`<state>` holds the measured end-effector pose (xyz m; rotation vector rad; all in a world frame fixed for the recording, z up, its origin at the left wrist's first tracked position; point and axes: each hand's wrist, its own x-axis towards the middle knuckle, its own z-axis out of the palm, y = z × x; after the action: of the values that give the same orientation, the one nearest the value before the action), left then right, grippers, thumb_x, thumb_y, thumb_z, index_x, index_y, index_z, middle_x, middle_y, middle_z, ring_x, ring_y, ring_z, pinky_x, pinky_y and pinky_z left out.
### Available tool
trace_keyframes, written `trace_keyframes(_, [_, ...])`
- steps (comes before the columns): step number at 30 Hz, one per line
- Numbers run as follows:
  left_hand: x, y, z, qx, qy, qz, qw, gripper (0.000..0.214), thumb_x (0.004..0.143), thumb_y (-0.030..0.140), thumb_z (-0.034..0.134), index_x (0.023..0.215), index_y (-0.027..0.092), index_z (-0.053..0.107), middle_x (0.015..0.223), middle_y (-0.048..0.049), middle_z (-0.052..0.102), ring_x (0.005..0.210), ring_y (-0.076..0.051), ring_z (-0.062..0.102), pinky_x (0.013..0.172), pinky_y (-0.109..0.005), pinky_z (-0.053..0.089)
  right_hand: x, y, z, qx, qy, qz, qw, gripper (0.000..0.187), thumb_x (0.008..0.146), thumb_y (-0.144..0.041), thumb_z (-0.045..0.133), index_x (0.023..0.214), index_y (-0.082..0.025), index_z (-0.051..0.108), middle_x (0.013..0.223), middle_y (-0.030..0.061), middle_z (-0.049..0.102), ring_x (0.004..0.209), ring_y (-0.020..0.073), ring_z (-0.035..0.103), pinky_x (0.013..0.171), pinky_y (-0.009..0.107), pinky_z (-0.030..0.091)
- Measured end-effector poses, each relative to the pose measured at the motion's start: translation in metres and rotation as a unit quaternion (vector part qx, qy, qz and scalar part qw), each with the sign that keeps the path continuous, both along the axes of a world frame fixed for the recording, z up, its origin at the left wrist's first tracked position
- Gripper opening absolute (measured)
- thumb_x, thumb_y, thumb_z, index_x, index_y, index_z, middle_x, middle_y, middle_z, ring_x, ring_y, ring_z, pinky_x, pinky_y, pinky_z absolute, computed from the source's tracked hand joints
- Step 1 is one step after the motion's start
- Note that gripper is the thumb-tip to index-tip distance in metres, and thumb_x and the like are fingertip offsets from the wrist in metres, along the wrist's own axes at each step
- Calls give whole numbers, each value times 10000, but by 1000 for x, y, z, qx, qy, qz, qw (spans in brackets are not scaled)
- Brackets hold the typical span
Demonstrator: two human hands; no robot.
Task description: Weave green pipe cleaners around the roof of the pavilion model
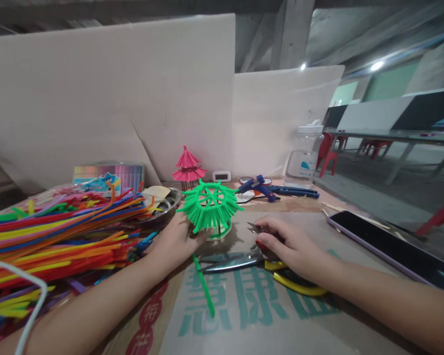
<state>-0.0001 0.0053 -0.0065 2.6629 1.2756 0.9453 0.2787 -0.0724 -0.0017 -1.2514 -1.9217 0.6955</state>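
Lying along the bench's (331,197) left edge: coloured pipe cleaners (59,236). Left hand (175,241) grasps the green pipe-cleaner model (210,204), well in from the near edge. Yellow-handled scissors (237,261) lie just beside the right hand (292,241), clenched on red-handled pliers (261,229). Phone (392,246) by right edge.

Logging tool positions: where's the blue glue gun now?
In the head view, the blue glue gun lies just right of centre, farther back than the right hand, between the green model and the clear bottle.
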Motion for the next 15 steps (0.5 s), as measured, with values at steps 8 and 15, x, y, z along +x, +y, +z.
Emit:
trace_keyframes(8, [-7,6,-10,-128,-96,33,987,539,879,569,626,1256,186,589,1234,-108,697,1165,-313,654,1021,-428,509,0,0,0,-11,-4,2,1000,267,993,-404,469,1055,-191,620,738,11,616,660,179,559,610,294,410])
trace_keyframes(15, [-6,8,-7,-157,-159,-10,975,545,893,462,633,1326,178,464,1186,-106,714,1154,-283,661,1060,-452,481,0,1,-3,1,8,1,1000,281,989,-403,488,1096,-183,626,753,12,618,662,174,564,617,288,421])
